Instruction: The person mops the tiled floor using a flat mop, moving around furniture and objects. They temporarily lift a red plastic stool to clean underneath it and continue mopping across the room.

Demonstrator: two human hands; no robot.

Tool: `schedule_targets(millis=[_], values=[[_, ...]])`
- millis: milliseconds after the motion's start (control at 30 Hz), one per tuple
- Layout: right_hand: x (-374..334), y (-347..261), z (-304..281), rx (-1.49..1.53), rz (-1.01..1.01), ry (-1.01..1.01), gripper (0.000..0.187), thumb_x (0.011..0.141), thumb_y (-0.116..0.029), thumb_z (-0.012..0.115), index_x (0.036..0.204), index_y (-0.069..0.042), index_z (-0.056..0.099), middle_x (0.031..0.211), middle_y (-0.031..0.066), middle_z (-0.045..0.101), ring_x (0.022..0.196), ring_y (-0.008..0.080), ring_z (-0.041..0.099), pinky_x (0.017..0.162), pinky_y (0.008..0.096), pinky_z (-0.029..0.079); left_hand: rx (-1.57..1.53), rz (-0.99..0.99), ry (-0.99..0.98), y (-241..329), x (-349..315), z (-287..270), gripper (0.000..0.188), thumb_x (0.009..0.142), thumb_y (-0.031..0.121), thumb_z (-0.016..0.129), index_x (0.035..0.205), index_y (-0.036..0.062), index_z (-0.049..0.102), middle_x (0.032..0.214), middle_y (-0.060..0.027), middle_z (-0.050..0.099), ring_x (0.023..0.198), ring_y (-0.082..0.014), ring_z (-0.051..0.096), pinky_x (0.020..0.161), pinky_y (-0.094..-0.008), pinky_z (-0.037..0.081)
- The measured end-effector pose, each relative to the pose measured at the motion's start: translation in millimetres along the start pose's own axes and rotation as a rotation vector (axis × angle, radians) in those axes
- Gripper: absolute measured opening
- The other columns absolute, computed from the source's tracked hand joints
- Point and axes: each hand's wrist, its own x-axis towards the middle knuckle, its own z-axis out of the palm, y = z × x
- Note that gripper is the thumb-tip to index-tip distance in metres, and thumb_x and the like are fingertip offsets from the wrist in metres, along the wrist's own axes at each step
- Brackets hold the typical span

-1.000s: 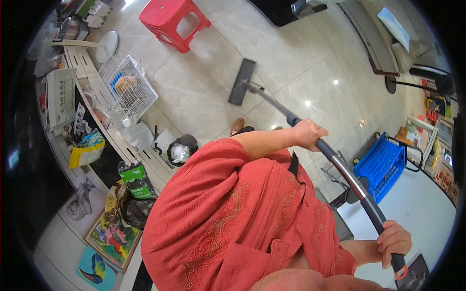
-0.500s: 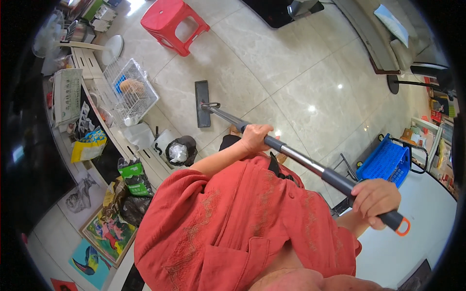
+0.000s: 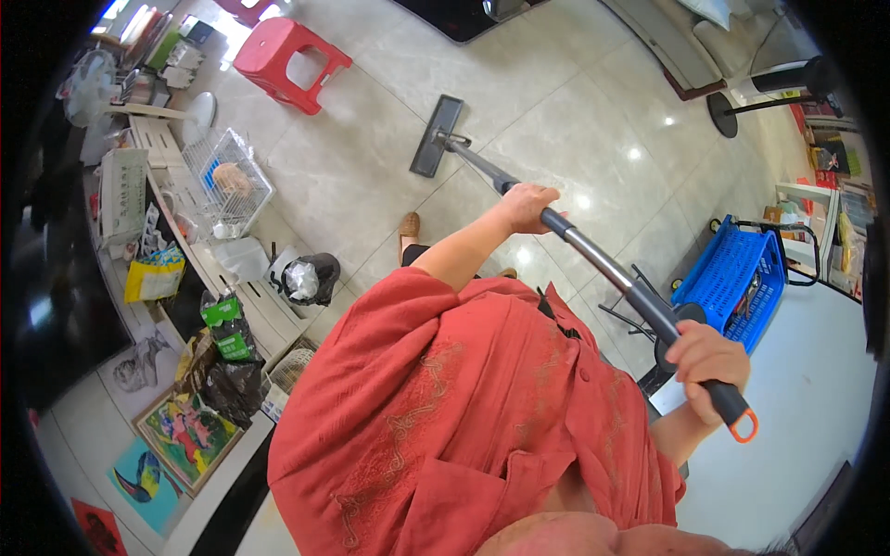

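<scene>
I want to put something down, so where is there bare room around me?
Bare floor tiles lie between the flat mop head and the blue plastic basket. The white tabletop is bare right of your right hand. It's crowded along the white cabinet at left, with bags and a wire cage.

A long grey-and-silver mop (image 3: 598,259) slants, its rectangular head (image 3: 433,141) seemingly flat on the floor (image 3: 556,130).
</scene>
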Motion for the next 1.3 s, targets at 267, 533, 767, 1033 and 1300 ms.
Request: schedule_targets(millis=[267,533,767,1033,1300], values=[[15,42,-29,0.365,0.003,-0.639,0.005,0.078,-0.001,0.068,0.082,0.001,0.065,0.087,0.0139,0.067,0.094,0.0343,0.066,0.093,0.0447,0.049,0.12,-0.277,0.087,22,-126,-20,0.029,0.079,0.029,0.075,0.096,0.0083,0.065,0.074,-0.0148,0.065,0.072,-0.0368,0.065,0.065,-0.044,0.052],[83,66,-24,0.394,0.043,-0.573,0.02,0.075,0.005,0.064,0.093,-0.003,0.066,0.093,0.01,0.068,0.098,0.0283,0.067,0.097,0.0422,0.048,0.239,-0.419,0.234,-13,-88,-38,0.022,0.079,0.017,0.069,0.099,0.0093,0.065,0.066,-0.0119,0.062,0.065,-0.0329,0.064,0.061,-0.0403,0.052],[174,110,-75,0.295,0.109,-0.417,0.017,0.068,0.007,0.058,0.079,-0.003,0.067,0.079,0.0077,0.067,0.089,0.0291,0.068,0.099,0.0465,0.046,0.321,-0.213,0.051,-96,28,-41,0.023,0.077,0.02,0.071,0.098,0.0129,0.067,0.055,-0.0077,0.06,0.053,-0.0284,0.064,0.05,-0.0408,0.051],[277,140,-109,0.033,0.174,-0.094,0.013,0.065,-0.003,0.067,0.078,-0.002,0.068,0.077,0.0086,0.066,0.086,0.0311,0.067,0.096,0.0487,0.046,0.158,-0.041,0.102,-198,236,-37,0.021,0.075,0.023,0.073,0.092,0.0115,0.069,0.059,-0.0082,0.062,0.056,-0.0298,0.064,0.052,-0.0397,0.053],[330,52,-241,-0.256,-0.059,-0.624,0.013,0.071,-0.021,0.068,0.078,-0.009,0.069,0.074,0.0043,0.068,0.074,0.0259,0.07,0.079,0.043,0.052,-0.187,-0.005,0.133,-89,336,18,0.021,0.074,0.025,0.074,0.082,0.0082,0.065,0.063,-0.011,0.063,0.057,-0.0317,0.064,0.052,-0.0395,0.052]])
